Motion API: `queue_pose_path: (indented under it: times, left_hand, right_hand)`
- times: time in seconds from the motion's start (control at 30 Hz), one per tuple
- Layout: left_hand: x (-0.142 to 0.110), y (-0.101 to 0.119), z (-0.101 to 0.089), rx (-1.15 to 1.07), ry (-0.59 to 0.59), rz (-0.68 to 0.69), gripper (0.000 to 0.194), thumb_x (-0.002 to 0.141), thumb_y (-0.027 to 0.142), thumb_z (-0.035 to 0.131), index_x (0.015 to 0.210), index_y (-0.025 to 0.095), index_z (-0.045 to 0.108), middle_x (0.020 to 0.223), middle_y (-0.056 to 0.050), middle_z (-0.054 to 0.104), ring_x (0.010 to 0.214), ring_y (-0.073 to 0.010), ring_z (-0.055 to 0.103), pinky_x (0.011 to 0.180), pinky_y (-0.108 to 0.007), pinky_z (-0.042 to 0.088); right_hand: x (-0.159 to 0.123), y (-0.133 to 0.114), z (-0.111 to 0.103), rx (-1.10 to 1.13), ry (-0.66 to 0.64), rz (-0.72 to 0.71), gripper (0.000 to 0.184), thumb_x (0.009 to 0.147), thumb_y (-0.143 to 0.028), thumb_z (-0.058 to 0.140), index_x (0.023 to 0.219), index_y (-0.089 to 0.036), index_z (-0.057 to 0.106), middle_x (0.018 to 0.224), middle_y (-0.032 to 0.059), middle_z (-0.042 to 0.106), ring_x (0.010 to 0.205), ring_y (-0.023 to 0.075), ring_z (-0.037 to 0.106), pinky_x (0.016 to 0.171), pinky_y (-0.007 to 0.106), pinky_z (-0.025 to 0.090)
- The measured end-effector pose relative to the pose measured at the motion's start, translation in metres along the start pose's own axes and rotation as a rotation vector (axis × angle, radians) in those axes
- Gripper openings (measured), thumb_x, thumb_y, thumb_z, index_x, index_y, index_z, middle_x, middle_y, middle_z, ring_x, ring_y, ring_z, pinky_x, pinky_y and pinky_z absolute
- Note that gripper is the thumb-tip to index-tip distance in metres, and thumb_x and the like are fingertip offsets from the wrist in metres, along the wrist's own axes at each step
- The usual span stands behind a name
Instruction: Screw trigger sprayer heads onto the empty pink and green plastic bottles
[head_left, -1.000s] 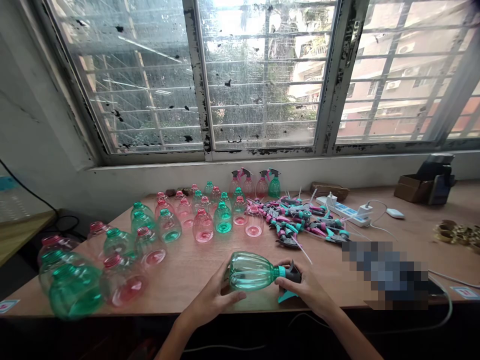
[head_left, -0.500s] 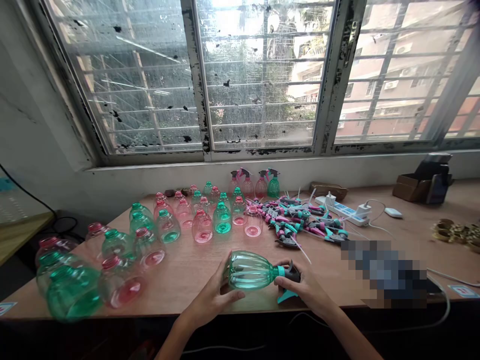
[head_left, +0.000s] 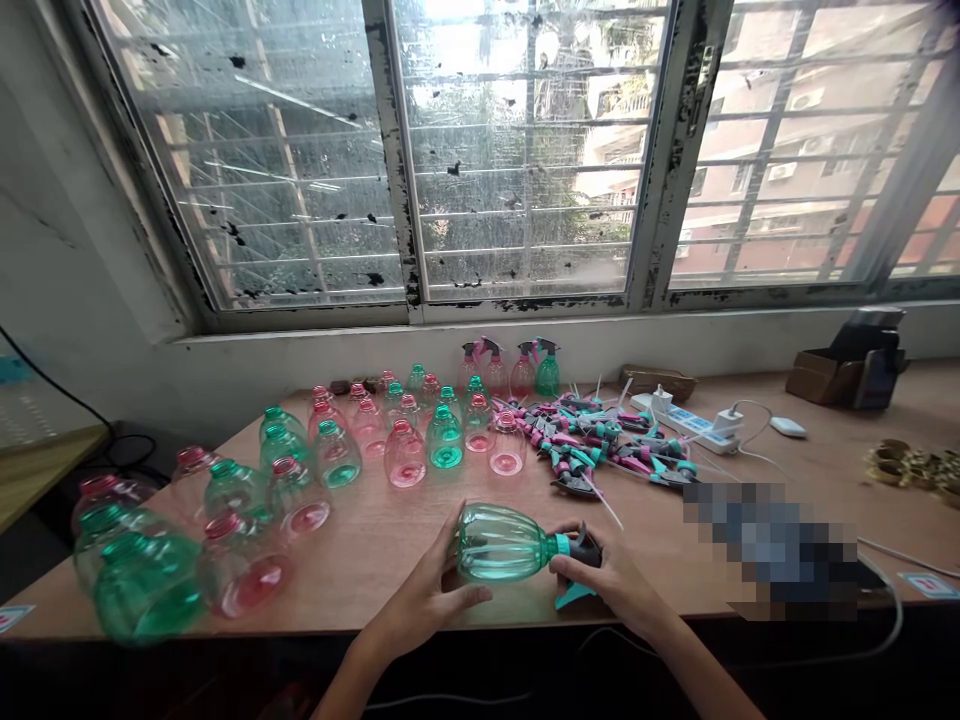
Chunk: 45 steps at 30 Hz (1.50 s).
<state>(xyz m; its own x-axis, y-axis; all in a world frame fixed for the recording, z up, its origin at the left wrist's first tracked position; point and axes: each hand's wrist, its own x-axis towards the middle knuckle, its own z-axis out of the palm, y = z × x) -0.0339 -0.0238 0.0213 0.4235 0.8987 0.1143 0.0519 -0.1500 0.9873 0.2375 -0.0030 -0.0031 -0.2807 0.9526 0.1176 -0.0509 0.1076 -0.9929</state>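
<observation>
Green and see-through, a bottle (head_left: 501,543) is held on its side above the table (head_left: 390,560), its base cupped by the left hand (head_left: 429,585), its black-and-teal spray head (head_left: 585,547) grasped by the right hand (head_left: 619,580). Beyond the right hand, loose spray heads (head_left: 574,455) are heaped. Ahead and to the left of the left hand, open bottles (head_left: 446,445) in pink and green are grouped. Farthest from both hands, four topped bottles (head_left: 547,375) are lined up.
</observation>
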Motion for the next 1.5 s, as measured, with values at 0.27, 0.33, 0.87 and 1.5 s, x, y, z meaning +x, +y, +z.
queue_pose_path:
  times: [0.27, 0.33, 0.87, 1.5]
  left_hand:
    - [0.0006, 0.0005, -0.0008, 0.023, 0.004, 0.016, 0.098, 0.084, 0.024, 0.075, 0.157, 0.036, 0.012, 0.152, -0.008, 0.049, 0.138, -0.0314, 0.048, 0.119, -0.052, 0.033]
    - [-0.0005, 0.0007, 0.0002, 0.018, 0.020, 0.031, 0.098, 0.085, 0.023, 0.074, 0.157, 0.039, 0.009, 0.154, -0.007, 0.047, 0.138, -0.0309, 0.048, 0.119, -0.052, 0.034]
    - [0.0008, -0.0016, -0.0015, 0.053, 0.025, 0.028, 0.098, 0.082, 0.021, 0.076, 0.157, 0.036, 0.015, 0.153, -0.006, 0.048, 0.142, -0.0323, 0.044, 0.121, -0.053, 0.031]
    - [0.0034, 0.0008, -0.0036, 0.073, -0.004, 0.055, 0.077, 0.086, 0.026, 0.074, 0.153, 0.030, 0.035, 0.152, -0.007, 0.052, 0.141, -0.0347, 0.043, 0.121, -0.050, 0.031]
  right_hand:
    - [0.0006, 0.0002, 0.0002, -0.006, 0.004, 0.000, 0.045, 0.076, -0.051, 0.080, 0.101, -0.017, 0.067, 0.066, 0.0005, 0.072, 0.064, 0.0227, 0.069, 0.066, 0.037, 0.057]
    - [0.0003, -0.0005, 0.0010, 0.004, 0.006, 0.002, 0.046, 0.075, -0.053, 0.080, 0.101, -0.017, 0.067, 0.066, 0.0003, 0.072, 0.063, 0.0226, 0.069, 0.065, 0.037, 0.057]
    - [0.0005, 0.0004, -0.0002, -0.005, 0.006, -0.001, 0.043, 0.077, -0.052, 0.078, 0.099, -0.017, 0.065, 0.066, 0.0009, 0.072, 0.063, 0.0229, 0.070, 0.063, 0.036, 0.057]
    - [0.0018, 0.0060, -0.0003, 0.047, 0.012, 0.017, 0.047, 0.073, -0.055, 0.081, 0.099, -0.018, 0.065, 0.069, 0.0016, 0.073, 0.062, 0.0227, 0.069, 0.061, 0.036, 0.057]
